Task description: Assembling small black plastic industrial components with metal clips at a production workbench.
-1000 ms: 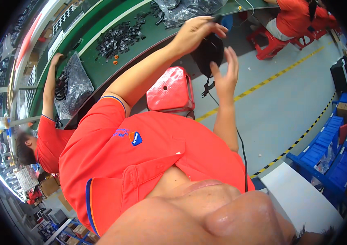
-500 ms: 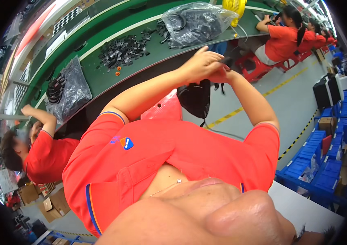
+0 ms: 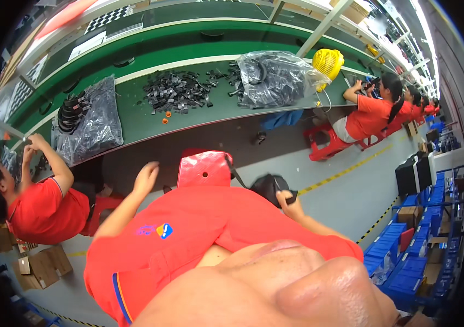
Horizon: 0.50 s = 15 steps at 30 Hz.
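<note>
Down by my right side, my right hand is closed on the edge of a black bag. A thin black strap runs from the bag towards the red plastic stool. My left hand hangs left of the stool with loosely bent fingers and nothing visible in it. Beyond both hands is the green workbench, with a pile of small black parts, two small orange pieces and clear plastic bags of black parts.
A co-worker in red sits close on the left. Several others sit on red stools at the right. Blue bins and a black case stand at the right. A yellow fan is on the bench.
My hands were together out in front at the bag; now they are apart and lower. The left has come away leftward, and the right has drawn the bag in towards my body.
</note>
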Motion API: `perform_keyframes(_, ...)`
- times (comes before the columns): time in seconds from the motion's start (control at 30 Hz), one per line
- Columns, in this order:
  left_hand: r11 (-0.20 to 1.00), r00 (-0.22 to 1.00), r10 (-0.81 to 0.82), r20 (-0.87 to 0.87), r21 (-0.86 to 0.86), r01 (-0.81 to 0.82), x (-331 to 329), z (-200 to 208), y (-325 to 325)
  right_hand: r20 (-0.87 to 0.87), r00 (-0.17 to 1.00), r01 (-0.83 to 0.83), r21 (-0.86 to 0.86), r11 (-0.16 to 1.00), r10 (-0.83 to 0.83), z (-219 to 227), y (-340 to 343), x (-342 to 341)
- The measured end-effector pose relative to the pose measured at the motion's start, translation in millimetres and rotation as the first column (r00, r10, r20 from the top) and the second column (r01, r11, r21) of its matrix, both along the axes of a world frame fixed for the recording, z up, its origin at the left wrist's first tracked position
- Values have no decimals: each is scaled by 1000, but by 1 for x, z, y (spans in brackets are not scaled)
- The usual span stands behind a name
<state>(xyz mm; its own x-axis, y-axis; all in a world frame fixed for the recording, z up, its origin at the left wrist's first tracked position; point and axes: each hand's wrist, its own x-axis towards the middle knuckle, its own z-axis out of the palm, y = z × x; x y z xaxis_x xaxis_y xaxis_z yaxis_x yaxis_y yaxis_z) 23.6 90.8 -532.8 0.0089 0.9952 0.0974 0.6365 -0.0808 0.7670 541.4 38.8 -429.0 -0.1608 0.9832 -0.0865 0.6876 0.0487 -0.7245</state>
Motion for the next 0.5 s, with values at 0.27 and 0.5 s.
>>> perform_keyframes(0.27, 832, 992, 75, -105, -542, -121, -106, -170, -169, -88, 959, 252, -179, 951, -271, -18, -35, 11)
perform_keyframes(0.5, 828, 991, 133, 28, -553, -96, -128, -123, -170, -234, 902, 332, -165, 929, -364, -29, -36, 7)
